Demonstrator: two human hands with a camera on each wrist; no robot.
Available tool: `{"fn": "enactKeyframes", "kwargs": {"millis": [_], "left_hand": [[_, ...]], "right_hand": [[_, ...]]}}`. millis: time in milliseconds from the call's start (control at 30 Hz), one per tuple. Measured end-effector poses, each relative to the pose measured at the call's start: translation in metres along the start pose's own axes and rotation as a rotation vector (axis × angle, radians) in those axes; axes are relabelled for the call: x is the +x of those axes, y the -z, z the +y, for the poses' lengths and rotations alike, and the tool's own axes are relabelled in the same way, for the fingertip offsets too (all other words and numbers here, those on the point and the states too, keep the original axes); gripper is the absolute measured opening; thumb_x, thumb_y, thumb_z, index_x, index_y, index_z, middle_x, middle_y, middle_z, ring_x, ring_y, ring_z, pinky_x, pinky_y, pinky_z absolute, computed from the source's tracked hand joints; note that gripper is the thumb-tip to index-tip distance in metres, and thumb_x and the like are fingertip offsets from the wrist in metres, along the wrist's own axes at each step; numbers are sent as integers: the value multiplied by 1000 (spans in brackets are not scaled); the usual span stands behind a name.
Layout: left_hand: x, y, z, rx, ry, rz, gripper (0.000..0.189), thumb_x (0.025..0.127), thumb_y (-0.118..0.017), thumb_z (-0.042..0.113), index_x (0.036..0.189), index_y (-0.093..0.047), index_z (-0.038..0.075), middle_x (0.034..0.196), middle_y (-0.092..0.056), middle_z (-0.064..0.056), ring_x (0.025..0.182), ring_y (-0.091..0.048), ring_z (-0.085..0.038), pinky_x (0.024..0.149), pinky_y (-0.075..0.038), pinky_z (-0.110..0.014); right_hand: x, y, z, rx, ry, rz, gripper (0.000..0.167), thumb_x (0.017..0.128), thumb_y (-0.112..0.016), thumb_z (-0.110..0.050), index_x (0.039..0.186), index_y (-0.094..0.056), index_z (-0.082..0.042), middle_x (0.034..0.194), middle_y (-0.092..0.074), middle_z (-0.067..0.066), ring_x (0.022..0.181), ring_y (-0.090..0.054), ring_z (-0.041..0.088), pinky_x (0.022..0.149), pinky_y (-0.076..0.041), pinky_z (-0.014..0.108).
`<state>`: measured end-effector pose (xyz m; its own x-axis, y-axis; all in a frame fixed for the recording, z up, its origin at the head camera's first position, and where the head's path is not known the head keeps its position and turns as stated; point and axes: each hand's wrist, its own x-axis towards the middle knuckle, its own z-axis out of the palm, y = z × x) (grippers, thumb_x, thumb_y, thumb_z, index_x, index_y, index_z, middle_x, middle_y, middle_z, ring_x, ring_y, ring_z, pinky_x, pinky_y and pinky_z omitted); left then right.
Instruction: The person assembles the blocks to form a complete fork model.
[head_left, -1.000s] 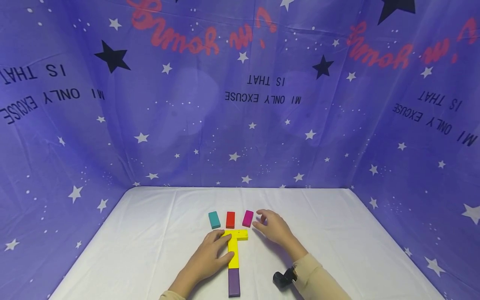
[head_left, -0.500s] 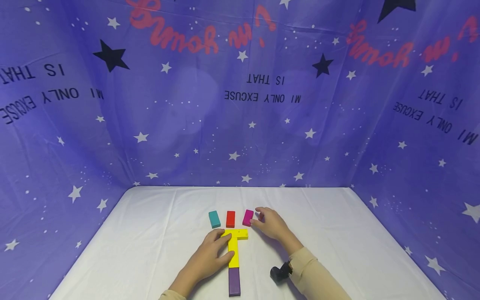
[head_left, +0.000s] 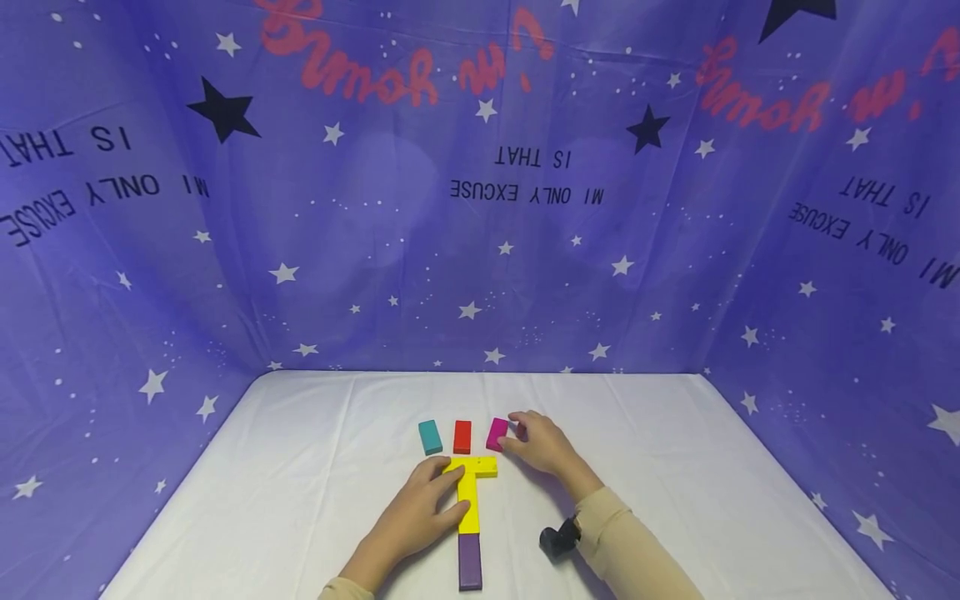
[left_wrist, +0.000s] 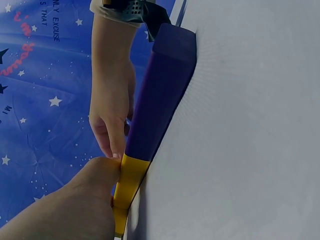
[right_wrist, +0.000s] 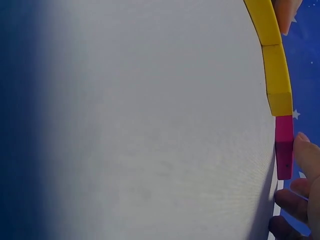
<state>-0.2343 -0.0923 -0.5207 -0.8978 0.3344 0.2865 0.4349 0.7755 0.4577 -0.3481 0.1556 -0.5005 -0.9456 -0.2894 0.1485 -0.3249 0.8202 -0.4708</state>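
Observation:
A T shape of flat blocks lies on the table: a yellow crossbar block (head_left: pixel 486 467), a yellow stem block (head_left: pixel 468 490) and a purple block (head_left: pixel 469 562) at the near end. My left hand (head_left: pixel 414 515) rests along its left side, thumb and fingertips on the yellow blocks. To the right of the crossbar's far side, my right hand (head_left: pixel 543 443) is at the magenta block (head_left: pixel 496 430). Its thumb overlaps that block's near right edge. In the right wrist view the other fingers bend beside the end of the magenta block (right_wrist: pixel 284 150), a small gap showing.
A red block (head_left: pixel 462 437) and a teal block (head_left: pixel 430 437) lie in a row left of the magenta one. A white cloth (head_left: pixel 300 492) covers the table. Purple star-patterned curtain (head_left: pixel 420 275) encloses the back and sides. A black device (head_left: pixel 558 540) hangs at the right wrist.
My right hand has moved slightly left, its thumb now over the magenta block's edge instead of apart from it. The left hand and all the blocks have stayed in place.

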Motion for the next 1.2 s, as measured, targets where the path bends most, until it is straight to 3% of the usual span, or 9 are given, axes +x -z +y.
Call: {"fn": "enactKeyframes", "kwargs": {"millis": [500, 867, 1200], "left_hand": [[0, 1, 1, 20, 4, -6, 56, 92, -62, 53, 138, -60, 21, 146, -50, -9, 138, -45, -28, 113, -41, -48], [-1, 0, 1, 25, 19, -19, 55, 94, -59, 51, 141, -57, 23, 149, -48, -6, 140, -42, -26, 114, -39, -48], [-5, 0, 1, 43, -20, -3, 71, 88, -59, 66, 143, -54, 21, 150, -46, -6, 141, -40, -26, 112, -41, -49]], "right_hand": [[7, 1, -3, -51, 71, -38, 60, 85, -73, -49, 131, -63, -12, 90, -60, -3, 82, -51, 14, 77, -46, 34], [6, 0, -3, -86, 60, -45, 60, 85, -73, -50, 131, -62, -13, 93, -61, -3, 87, -52, 14, 82, -48, 37], [6, 1, -2, -99, 81, -45, 63, 85, -72, -52, 132, -62, -12, 91, -59, -4, 84, -50, 14, 78, -46, 35]]}}
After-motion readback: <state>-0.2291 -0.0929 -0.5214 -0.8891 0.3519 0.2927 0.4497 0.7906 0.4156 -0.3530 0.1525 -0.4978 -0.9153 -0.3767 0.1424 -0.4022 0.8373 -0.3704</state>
